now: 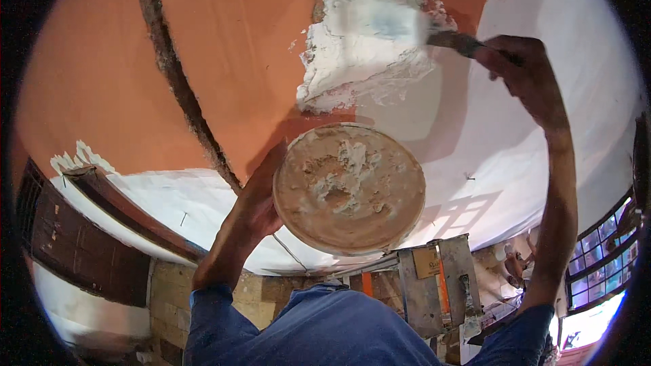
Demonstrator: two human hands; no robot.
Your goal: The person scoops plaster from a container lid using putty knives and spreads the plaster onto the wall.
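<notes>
My left hand (263,207) grips the side of a round tub (324,245), holding it in front of my chest. Inside the tub is a lumpy, pale brownish-white plaster (349,186), spread up to the walls. Up and to the right, my right hand (521,66) is closed around the dark handle of a wide putty knife (390,17). The blade is blurred by motion and lies over a thick white plaster patch (369,61) on the wall; whether it touches the surface I cannot tell. Ragged edges border the patch.
The orange wall (237,41) has a rough, dark groove (183,88) running down it. White areas lie below and right. A brown door (91,247) is at lower left, a barred window (603,257) at right. Below stand a worn plank platform (427,285) and another person (519,264).
</notes>
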